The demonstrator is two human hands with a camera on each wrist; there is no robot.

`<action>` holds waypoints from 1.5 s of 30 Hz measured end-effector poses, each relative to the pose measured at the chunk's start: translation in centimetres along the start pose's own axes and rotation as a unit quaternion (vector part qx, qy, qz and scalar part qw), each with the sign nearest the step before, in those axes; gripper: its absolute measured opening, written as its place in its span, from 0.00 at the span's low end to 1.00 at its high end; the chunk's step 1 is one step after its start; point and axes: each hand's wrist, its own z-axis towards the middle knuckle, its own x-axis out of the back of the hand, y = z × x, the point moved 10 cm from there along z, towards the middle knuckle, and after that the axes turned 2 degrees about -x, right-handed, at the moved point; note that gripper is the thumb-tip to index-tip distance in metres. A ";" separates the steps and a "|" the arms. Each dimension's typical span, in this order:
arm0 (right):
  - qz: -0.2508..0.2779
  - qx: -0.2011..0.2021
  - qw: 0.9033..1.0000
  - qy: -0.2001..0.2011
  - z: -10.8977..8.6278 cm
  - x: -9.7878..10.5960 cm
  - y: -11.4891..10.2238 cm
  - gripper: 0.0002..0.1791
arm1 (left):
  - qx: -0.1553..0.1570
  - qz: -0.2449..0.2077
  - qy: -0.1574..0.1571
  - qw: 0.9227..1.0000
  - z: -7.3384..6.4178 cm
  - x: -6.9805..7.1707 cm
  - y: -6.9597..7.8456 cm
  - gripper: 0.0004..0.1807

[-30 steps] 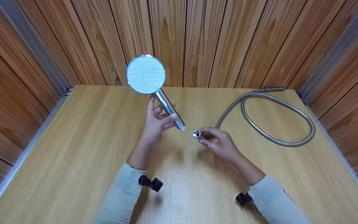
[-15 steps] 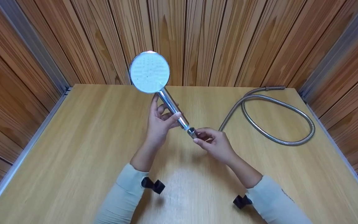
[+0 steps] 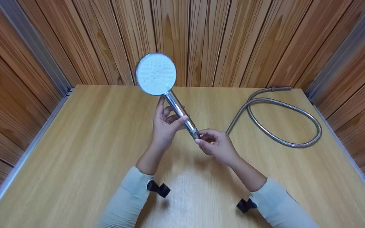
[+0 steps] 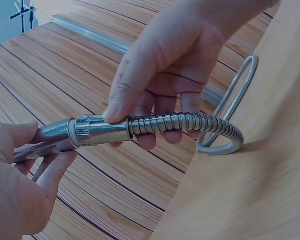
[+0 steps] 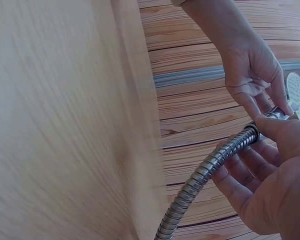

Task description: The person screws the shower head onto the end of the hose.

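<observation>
My left hand (image 3: 166,129) grips the chrome handle of a shower head (image 3: 156,74), its round white face turned up toward the head camera. With thumb and fingers my right hand (image 3: 219,146) pinches the metal end nut (image 4: 102,131) of a flexible shower hose (image 5: 192,187). In the left wrist view the nut sits in line against the handle's lower end, with a thin white ring showing between them. How far the thread is engaged I cannot tell. From the nut the ribbed hose bends down behind my right hand to the table.
The hose's long loop (image 3: 296,146) lies on the right of the wooden table (image 3: 84,142). Its other end (image 3: 280,89) rests near the back edge. Wood-patterned panels (image 3: 201,41) stand behind and at both sides. A black wrist mount sits on each sleeve.
The hose nut, apart from the handle a second ago, now meets its lower end. My left hand and the shower head have shifted slightly right; my right hand has moved slightly left.
</observation>
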 end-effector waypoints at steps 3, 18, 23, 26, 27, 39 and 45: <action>0.004 -0.002 1.000 0.002 0.0 0.1 -0.1 0.14 | -0.008 0.005 -0.005 1.000 0.1 -0.1 0.0 0.53; -0.012 -0.010 1.000 0.017 0.0 0.8 -0.2 0.13 | -0.033 0.045 -0.006 0.998 -0.1 -0.1 0.3 0.54; -0.007 -0.002 1.000 0.027 -0.2 0.9 -0.4 0.12 | -0.037 0.032 0.003 0.999 -0.3 -0.1 0.5 0.53; -0.008 0.009 0.999 0.035 -0.2 0.9 -0.6 0.12 | -0.038 0.029 0.008 0.999 -0.3 -0.2 0.6 0.53; -0.009 0.012 0.999 0.036 -0.3 1.0 -0.7 0.12 | -0.038 0.030 0.010 0.999 -0.3 -0.2 0.6 0.53; -0.036 0.030 0.998 0.036 -0.7 1.0 -1.3 0.12 | -0.046 0.041 0.012 0.998 -0.6 -0.1 0.2 0.54; -0.050 0.007 0.997 0.058 -0.8 1.4 -1.1 0.19 | -0.051 0.034 0.010 0.998 -0.6 -0.4 0.4 0.53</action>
